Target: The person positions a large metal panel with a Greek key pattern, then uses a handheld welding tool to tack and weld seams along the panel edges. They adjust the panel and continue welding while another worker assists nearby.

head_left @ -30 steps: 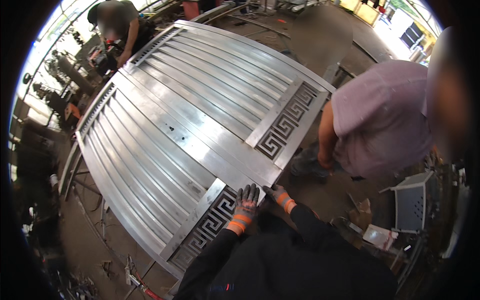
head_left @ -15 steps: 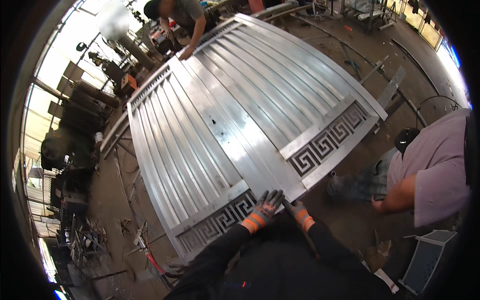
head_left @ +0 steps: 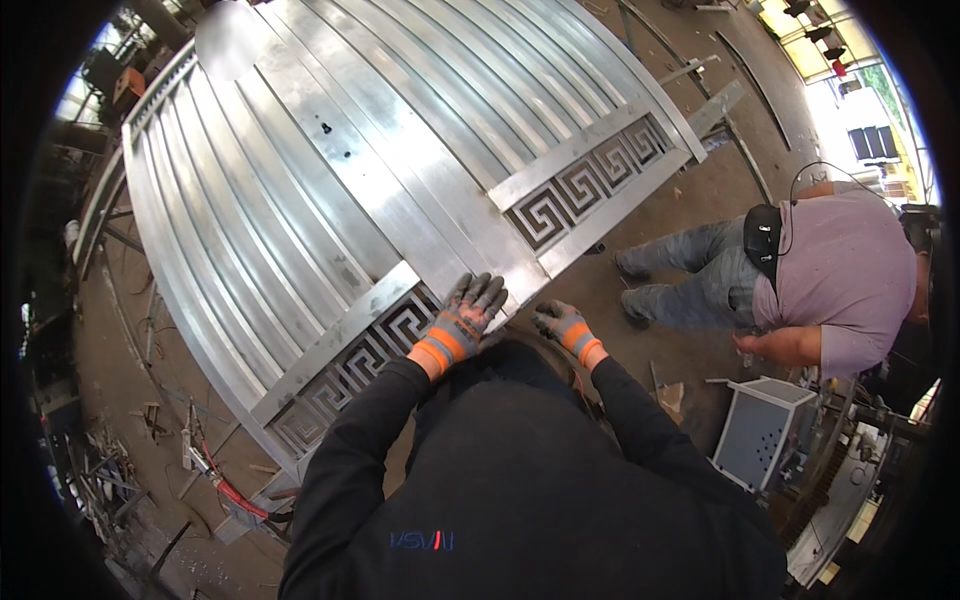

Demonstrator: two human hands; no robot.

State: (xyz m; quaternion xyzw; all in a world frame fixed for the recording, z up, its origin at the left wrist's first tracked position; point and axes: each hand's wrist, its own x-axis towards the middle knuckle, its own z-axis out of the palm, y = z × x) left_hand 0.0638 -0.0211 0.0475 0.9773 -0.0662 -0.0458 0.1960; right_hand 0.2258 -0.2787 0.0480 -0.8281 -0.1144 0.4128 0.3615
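A large silvery metal gate [head_left: 390, 195] lies flat in front of me, with ribbed panels on both sides of a smooth middle strip. Cut-out key-pattern bands [head_left: 350, 365] run along its near edge. My left hand [head_left: 465, 318], in a grey and orange glove, rests on the near end of the middle strip, fingers stretched out and apart. Just right of that corner, my right hand [head_left: 565, 328] in a matching glove is off the metal. Its fingers are loosely bent and apart, and nothing shows in them.
At the right a person in a pinkish shirt [head_left: 850, 270] bends forward beside a grey box-shaped cabinet [head_left: 765, 432]. A red hose or cable [head_left: 235, 495] lies on the floor at lower left. Metal bars [head_left: 722, 108] stick out beyond the gate's right corner.
My view has tilted down and shifted right, so the far worker is out of sight. My right hand has moved away from the gate's edge. The person at right has bent further forward.
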